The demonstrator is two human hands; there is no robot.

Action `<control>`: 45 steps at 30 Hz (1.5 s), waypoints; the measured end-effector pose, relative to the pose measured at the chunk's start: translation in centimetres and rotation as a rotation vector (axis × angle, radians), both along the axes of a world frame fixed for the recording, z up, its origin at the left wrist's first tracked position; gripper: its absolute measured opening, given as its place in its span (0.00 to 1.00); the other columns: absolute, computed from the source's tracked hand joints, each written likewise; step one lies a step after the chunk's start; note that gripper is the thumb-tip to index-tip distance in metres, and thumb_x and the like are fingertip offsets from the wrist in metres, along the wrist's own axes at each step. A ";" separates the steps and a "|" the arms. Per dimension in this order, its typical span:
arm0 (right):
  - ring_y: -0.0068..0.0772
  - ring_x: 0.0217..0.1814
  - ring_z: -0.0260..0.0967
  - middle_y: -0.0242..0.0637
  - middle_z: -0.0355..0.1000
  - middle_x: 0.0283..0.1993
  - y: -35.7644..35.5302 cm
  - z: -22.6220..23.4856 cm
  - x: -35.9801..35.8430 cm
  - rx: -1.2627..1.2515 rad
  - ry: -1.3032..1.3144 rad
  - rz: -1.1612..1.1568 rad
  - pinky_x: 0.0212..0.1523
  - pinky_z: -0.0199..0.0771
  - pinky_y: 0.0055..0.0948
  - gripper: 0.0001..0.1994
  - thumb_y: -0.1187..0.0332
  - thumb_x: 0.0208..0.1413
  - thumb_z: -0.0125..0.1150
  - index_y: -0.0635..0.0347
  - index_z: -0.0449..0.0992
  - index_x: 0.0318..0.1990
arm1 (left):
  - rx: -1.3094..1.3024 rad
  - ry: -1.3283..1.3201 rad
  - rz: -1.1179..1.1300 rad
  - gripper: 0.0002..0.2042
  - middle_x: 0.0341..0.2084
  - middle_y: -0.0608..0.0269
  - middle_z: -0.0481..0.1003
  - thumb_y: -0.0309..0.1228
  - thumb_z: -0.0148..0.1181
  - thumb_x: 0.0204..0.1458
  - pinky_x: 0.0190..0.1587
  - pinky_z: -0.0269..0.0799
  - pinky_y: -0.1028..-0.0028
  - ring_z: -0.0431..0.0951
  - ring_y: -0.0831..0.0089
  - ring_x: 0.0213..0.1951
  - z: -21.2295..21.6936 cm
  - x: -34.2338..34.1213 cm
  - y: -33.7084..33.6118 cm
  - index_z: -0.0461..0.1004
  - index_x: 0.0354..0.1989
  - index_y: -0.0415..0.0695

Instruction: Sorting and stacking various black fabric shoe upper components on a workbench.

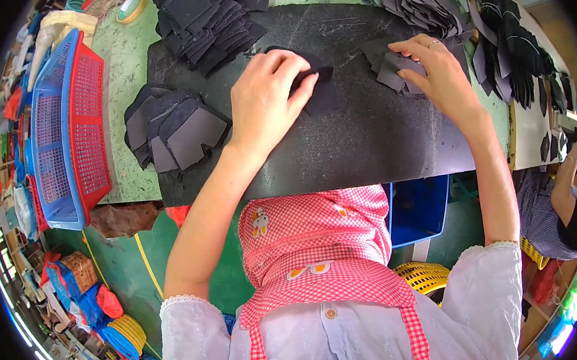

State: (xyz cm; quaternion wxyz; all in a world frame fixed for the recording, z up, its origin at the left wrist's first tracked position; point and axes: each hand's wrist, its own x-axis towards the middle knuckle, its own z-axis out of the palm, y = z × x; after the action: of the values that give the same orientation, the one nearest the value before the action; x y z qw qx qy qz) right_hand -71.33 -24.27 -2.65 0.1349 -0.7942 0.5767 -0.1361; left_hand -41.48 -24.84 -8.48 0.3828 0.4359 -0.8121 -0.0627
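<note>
My left hand (265, 91) is closed, its thumb and fingertips pinching a small black cut piece (322, 74) against the black work mat (340, 149). Most of that piece is hidden under the fingers or blends into the mat. To the right, my right hand (438, 72) curls its thumb and fingers over a few dark grey cut pieces (391, 72), gripping the upper one. A fanned pile of dark grey pieces (195, 136) lies left of my left hand. Beyond it, a taller pile of black pieces (207, 25) overlaps the mat's far edge.
More dark pieces (420, 7) lie at the far right, near bundled black pieces (506, 38). Red (90, 120) and blue (49, 130) baskets stand at the table's left edge. A tape roll (132, 7) lies far left. Below are a blue bin (421, 214) and, at right, another person (555, 208).
</note>
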 end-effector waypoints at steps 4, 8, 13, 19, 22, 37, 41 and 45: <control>0.49 0.59 0.72 0.39 0.74 0.53 0.6 -0.2 0.4 -0.140 0.079 0.075 0.59 0.74 0.43 0.19 0.78 0.53 0.68 0.55 0.77 0.54 | -0.001 0.074 -0.018 0.07 0.33 0.64 0.81 0.34 0.70 0.55 0.41 0.78 0.64 0.81 0.62 0.37 -0.4 0.4 0.2 0.81 0.37 0.46; 0.46 0.57 0.72 0.36 0.74 0.53 0.1 -0.1 0.3 -0.187 0.135 0.148 0.58 0.75 0.43 0.24 0.79 0.53 0.68 0.52 0.77 0.59 | 0.109 0.095 0.062 0.07 0.34 0.64 0.83 0.34 0.70 0.56 0.40 0.79 0.65 0.82 0.62 0.37 -0.1 0.3 0.2 0.82 0.38 0.46; 0.46 0.55 0.73 0.37 0.74 0.50 0.6 0.2 2.1 -0.287 0.073 0.248 0.57 0.76 0.42 0.26 0.82 0.49 0.64 0.54 0.79 0.58 | -0.012 0.091 0.070 0.05 0.34 0.65 0.84 0.32 0.71 0.54 0.41 0.80 0.64 0.82 0.63 0.38 -0.9 -0.3 0.0 0.83 0.36 0.47; 0.46 0.55 0.74 0.40 0.76 0.51 4.7 -1.8 9.0 -0.187 -0.076 0.314 0.60 0.75 0.40 0.23 0.80 0.47 0.62 0.60 0.81 0.54 | 0.440 0.554 0.219 0.05 0.33 0.57 0.84 0.28 0.69 0.57 0.43 0.77 0.69 0.83 0.62 0.36 0.3 1.1 -0.7 0.84 0.41 0.44; 0.46 0.52 0.75 0.40 0.77 0.48 4.2 -2.4 7.7 -0.190 -0.234 0.292 0.57 0.77 0.41 0.20 0.79 0.50 0.64 0.59 0.81 0.53 | 0.205 0.748 0.219 0.05 0.33 0.58 0.83 0.23 0.70 0.55 0.44 0.78 0.68 0.83 0.64 0.38 3.5 1.7 1.1 0.83 0.38 0.39; 0.49 0.44 0.73 0.39 0.70 0.40 2.2 -2.8 3.1 -0.268 0.048 -0.088 0.46 0.77 0.44 0.18 0.62 0.49 0.76 0.59 0.71 0.39 | 0.228 -0.005 -0.154 0.12 0.47 0.61 0.78 0.26 0.69 0.53 0.55 0.73 0.62 0.78 0.58 0.50 3.4 -0.5 5.5 0.82 0.46 0.47; 0.50 0.44 0.73 0.40 0.68 0.38 1.7 -3.2 3.2 -0.238 0.059 -0.158 0.45 0.77 0.45 0.19 0.60 0.49 0.77 0.58 0.71 0.37 | 0.238 0.189 -0.262 0.17 0.48 0.55 0.78 0.18 0.62 0.53 0.57 0.73 0.58 0.78 0.51 0.52 2.1 -4.8 3.2 0.71 0.52 0.40; 0.45 0.41 0.74 0.41 0.71 0.38 1.7 -2.8 1.7 -0.132 -0.150 -0.084 0.43 0.77 0.39 0.13 0.65 0.55 0.73 0.61 0.75 0.37 | 0.209 0.156 -0.313 0.20 0.59 0.52 0.74 0.21 0.64 0.52 0.63 0.68 0.57 0.74 0.51 0.59 0.3 -6.9 2.3 0.71 0.55 0.41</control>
State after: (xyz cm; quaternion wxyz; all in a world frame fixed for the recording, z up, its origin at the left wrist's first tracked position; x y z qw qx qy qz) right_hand -69.66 -22.53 -5.44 0.1190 -0.7641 0.5876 -0.2383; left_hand -48.39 -22.51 -8.20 0.3828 0.3354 -0.8270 -0.2387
